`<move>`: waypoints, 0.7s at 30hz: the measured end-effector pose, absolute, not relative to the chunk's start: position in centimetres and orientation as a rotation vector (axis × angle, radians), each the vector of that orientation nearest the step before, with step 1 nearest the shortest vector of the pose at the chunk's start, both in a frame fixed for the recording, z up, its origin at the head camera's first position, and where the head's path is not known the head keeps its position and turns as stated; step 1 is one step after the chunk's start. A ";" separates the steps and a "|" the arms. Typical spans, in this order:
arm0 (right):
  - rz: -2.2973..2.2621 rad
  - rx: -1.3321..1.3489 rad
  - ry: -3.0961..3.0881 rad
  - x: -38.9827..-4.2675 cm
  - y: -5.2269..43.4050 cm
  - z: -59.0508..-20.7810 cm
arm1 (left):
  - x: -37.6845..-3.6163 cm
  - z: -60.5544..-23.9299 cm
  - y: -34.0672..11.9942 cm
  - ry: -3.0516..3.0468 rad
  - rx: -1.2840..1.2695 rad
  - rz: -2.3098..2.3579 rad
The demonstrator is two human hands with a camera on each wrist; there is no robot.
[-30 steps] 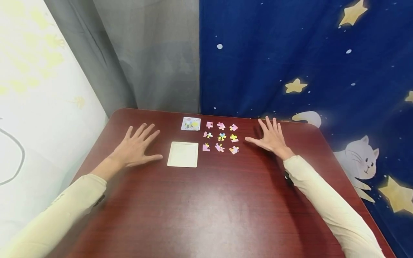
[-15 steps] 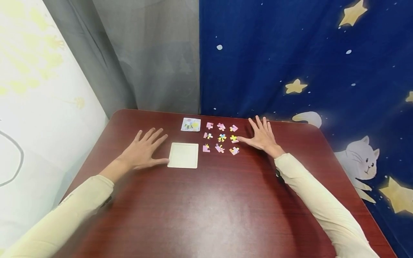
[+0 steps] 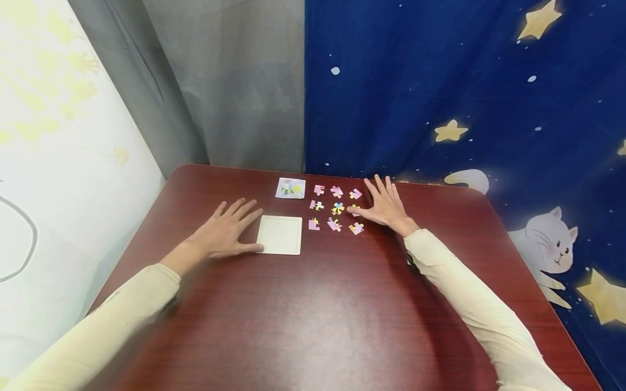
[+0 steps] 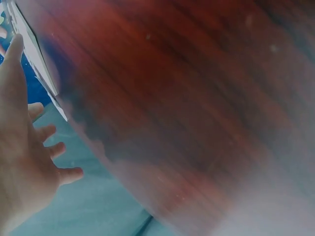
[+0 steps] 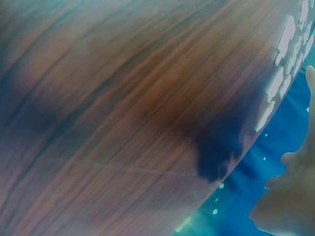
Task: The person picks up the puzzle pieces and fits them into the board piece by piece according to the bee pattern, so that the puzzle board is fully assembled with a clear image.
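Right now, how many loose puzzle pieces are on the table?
9, in a three-by-three grid right of the tray; the right hand partly covers the middle-right piece.

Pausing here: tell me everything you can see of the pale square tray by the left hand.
The pale cream square puzzle tray lies flat on the dark red wooden table, a raised rim framing an empty recess. It looks like cardboard or light wood. The left hand rests flat beside it, thumb touching its near-left corner. Small pink jigsaw pieces lie to its right, apart.

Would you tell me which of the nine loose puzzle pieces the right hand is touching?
The middle piece of the right-hand column: the right hand's thumb tip lies on it, while the other eight lie clear of the hand.
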State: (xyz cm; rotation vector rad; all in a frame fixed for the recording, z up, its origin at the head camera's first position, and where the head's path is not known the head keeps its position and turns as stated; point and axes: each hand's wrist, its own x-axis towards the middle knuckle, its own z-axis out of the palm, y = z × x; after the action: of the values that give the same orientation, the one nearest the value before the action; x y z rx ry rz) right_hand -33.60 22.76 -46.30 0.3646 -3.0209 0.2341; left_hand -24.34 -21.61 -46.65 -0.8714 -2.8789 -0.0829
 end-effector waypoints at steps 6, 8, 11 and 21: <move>0.276 0.398 -3.035 -34.0 21.6 -46.3 | -24.2 -47.0 -21.4 -2.894 -0.896 -0.114; 0.283 0.409 -3.038 -34.1 21.3 -46.3 | -24.2 -47.0 -21.3 -2.900 -0.902 -0.122; 0.295 0.428 -3.032 -34.3 20.7 -46.2 | -24.2 -46.9 -21.1 -2.908 -0.913 -0.130; 0.324 0.512 -3.070 -35.1 18.8 -46.0 | -24.1 -46.6 -20.8 -2.944 -0.940 -0.146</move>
State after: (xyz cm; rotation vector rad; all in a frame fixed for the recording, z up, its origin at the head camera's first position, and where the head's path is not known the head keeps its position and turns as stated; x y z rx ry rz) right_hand -35.05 18.80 -46.03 0.5122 -3.0701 0.3243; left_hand -24.14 -20.79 -46.62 -0.9401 -2.9439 -0.1457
